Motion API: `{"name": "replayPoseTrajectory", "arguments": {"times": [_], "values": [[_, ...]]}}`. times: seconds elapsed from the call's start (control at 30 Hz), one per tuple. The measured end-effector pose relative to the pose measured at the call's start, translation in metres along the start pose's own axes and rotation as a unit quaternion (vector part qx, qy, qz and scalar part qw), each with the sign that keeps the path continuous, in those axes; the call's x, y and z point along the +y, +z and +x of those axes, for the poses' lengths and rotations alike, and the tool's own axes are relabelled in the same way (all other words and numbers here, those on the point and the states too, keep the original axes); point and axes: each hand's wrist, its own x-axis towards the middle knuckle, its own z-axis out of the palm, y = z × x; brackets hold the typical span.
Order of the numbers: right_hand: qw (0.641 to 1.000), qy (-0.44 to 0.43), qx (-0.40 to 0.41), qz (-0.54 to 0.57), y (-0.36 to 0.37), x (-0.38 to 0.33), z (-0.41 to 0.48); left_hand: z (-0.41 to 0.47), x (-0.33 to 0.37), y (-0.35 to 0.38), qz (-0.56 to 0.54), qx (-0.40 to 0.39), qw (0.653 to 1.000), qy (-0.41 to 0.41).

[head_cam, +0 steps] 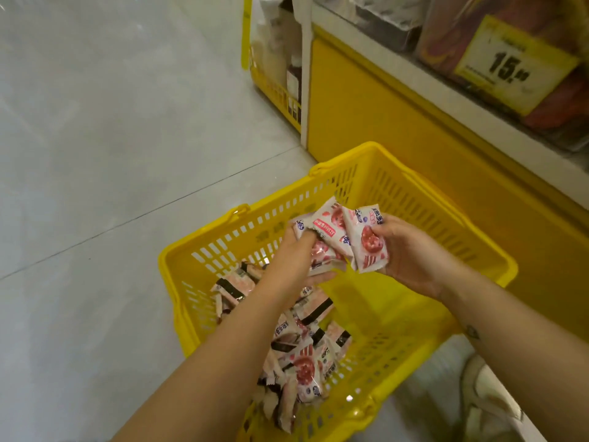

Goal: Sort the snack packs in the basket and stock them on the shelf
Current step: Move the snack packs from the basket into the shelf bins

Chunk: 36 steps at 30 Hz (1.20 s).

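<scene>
snack packs [338,237]: a small bunch of pink-white ones held above the yellow basket [497,266], both hands on it. my left hand [299,253] grips the left side, fingers curled round the packs; my right hand [404,250] pinches the right side. more packs [302,355] lie loose in the basket's left half. basket sits on the floor [95,154], just beside the shelf [446,100] with its price tag [510,65].

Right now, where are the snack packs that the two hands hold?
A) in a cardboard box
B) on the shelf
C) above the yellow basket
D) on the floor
C: the left hand and the right hand both grip the snack packs in the air over the yellow basket.
</scene>
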Motion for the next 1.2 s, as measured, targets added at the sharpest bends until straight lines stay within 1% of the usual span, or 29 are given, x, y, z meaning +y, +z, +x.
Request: {"name": "replayPoseTrajectory", "arguments": {"times": [0.07, 0.13, 0.27, 0.33, 0.37, 0.4, 0.5, 0.63, 0.7, 0.77, 0.83, 0.9, 0.97, 1.0, 1.1, 1.2], "values": [[0.999, -0.015, -0.005, -0.036, 0.002, -0.02, -0.012, -0.009, 0.019, 0.001, -0.036, -0.019, 0.999, -0.004], [0.996, -0.016, -0.027, -0.081, 0.003, -0.046, -0.028, -0.016, 0.037, -0.002, -0.038, -0.055, 0.998, -0.017], [0.976, -0.016, -0.078, -0.202, 0.009, -0.095, -0.063, -0.042, 0.078, -0.001, 0.046, -0.123, 0.991, -0.03], [0.968, -0.043, -0.084, -0.232, 0.017, -0.115, -0.08, -0.056, 0.096, 0.009, 0.065, -0.145, 0.987, -0.034], [0.964, -0.06, -0.082, -0.245, 0.021, -0.123, -0.088, -0.062, 0.104, 0.013, 0.083, -0.164, 0.983, -0.021], [0.961, -0.077, -0.081, -0.253, 0.024, -0.13, -0.097, -0.07, 0.112, 0.02, 0.086, -0.194, 0.977, -0.021], [0.955, -0.134, -0.07, -0.255, 0.029, -0.145, -0.126, -0.094, 0.138, 0.036, 0.03, -0.287, 0.956, -0.05], [0.951, -0.223, -0.056, -0.209, 0.033, -0.157, -0.162, -0.121, 0.166, 0.055, 0.005, -0.359, 0.932, -0.039], [0.947, -0.252, -0.044, -0.194, 0.036, -0.163, -0.179, -0.133, 0.177, 0.066, 0.005, -0.366, 0.93, -0.022], [0.942, -0.28, -0.014, -0.182, 0.04, -0.169, -0.196, -0.143, 0.187, 0.082, -0.006, -0.345, 0.939, -0.004], [0.935, -0.316, 0.043, -0.152, 0.043, -0.172, -0.211, -0.15, 0.195, 0.098, -0.049, -0.316, 0.947, 0.006], [0.927, -0.345, 0.111, -0.099, 0.044, -0.169, -0.222, -0.158, 0.203, 0.115, -0.103, -0.295, 0.95, 0.026], [0.919, -0.357, 0.165, -0.037, 0.046, -0.165, -0.23, -0.165, 0.21, 0.135, -0.143, -0.275, 0.949, 0.063], [0.915, -0.361, 0.18, -0.008, 0.048, -0.164, -0.234, -0.168, 0.213, 0.146, -0.148, -0.261, 0.95, 0.089], [0.908, -0.373, 0.187, 0.03, 0.048, -0.165, -0.252, -0.18, 0.217, 0.183, -0.149, -0.246, 0.941, 0.177], [0.905, -0.396, 0.156, 0.022, 0.039, -0.177, -0.279, -0.194, 0.223, 0.211, -0.143, -0.279, 0.926, 0.209]]}}
